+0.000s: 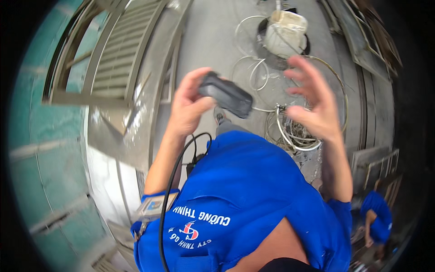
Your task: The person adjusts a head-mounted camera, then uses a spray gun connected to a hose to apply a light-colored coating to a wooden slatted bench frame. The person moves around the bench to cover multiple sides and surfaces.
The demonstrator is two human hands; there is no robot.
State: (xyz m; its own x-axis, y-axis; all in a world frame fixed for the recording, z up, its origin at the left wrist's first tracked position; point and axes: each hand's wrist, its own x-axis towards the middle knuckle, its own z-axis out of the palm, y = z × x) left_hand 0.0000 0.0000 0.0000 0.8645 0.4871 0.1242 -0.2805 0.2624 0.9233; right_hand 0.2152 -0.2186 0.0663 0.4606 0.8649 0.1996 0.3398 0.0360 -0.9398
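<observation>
My left hand (pixel 188 102) is closed around one end of a black, rectangular handheld device (pixel 229 96). The device is held in front of my body, tilted down toward the right, and is slightly blurred. My right hand (pixel 317 99) is raised to the right of it, with nothing in it. Its fingers are spread and smeared by motion, and a gap separates it from the device. A black cable (pixel 174 170) runs up along my left side and curves near my left forearm.
Coiled pale hoses (pixel 290 140) lie on the grey floor beyond and below my right hand. A whitish plastic container (pixel 285 34) stands in a dark tub. Slatted frames (pixel 122 54) rest on a table at left; more frames (pixel 358 41) lean at right. Another person (pixel 377 215) is at lower right.
</observation>
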